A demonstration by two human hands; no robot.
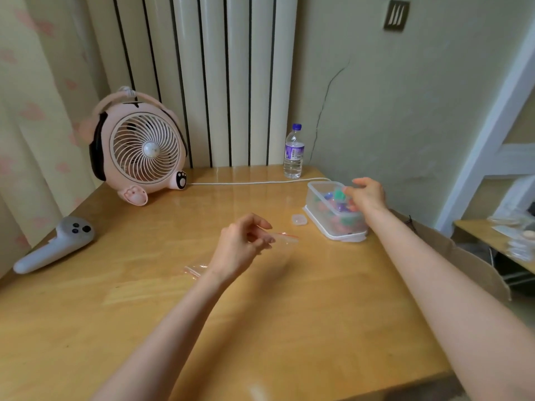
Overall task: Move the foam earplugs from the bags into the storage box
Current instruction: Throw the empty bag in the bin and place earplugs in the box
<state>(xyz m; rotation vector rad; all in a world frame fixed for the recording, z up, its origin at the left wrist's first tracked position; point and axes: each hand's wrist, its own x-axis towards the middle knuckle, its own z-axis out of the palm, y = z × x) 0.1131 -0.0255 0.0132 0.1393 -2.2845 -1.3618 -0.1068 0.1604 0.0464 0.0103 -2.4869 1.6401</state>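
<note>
A wooden counter (260,314) fills a corner, with a radiator (220,68) behind and a curtain (34,111) at the left. On it stand one pink fan (139,149), one water bottle (293,153), one controller (55,244) and one clear storage box (315,188) of coloured earplugs (337,195). There are two clear bags. The left hand (240,244) pinches one bag (285,240), and the other bag (195,269) lies by its wrist. The right hand (367,195) hovers over the box; I cannot tell whether it grips anything.
</note>
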